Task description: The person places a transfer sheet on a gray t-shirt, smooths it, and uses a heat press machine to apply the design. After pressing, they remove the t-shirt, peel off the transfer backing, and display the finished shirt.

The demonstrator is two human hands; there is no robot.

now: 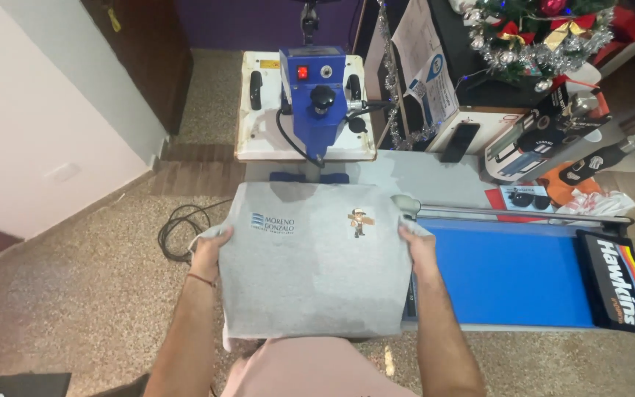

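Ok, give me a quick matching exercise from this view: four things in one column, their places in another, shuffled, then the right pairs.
Things:
1. grey fabric garment
2. blue heat press machine
3. coiled black cable
4. flat blue cutting board

Places:
A. on the floor, left of the table
B. held at both sides by the left hand and right hand
C. right of the garment, on the table
D. beyond the garment, at the far end

Pairs: 1-B, 2-D, 3-A, 4-C
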